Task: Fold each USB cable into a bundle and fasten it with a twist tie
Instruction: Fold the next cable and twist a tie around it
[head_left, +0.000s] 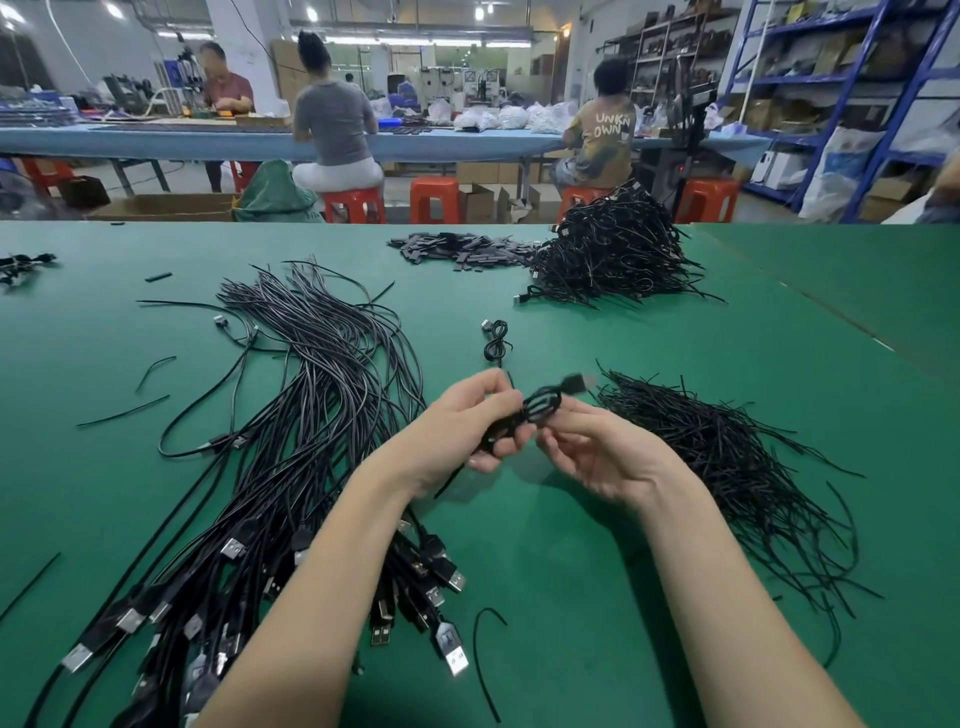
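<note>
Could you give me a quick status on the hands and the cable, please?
Left hand grips folded cable. Right hand pinches it too. Tie not visibly fastened. Nothing in the way.

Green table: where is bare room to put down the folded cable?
Bare green table lies between the twist tie pile and the far bundle heap, and near the finished bundle. Left is crowded with loose USB cables.

Factory assembly floor: long worktables (467, 143), seated workers (332, 124), storage racks (831, 78), cable heaps (618, 249).
</note>
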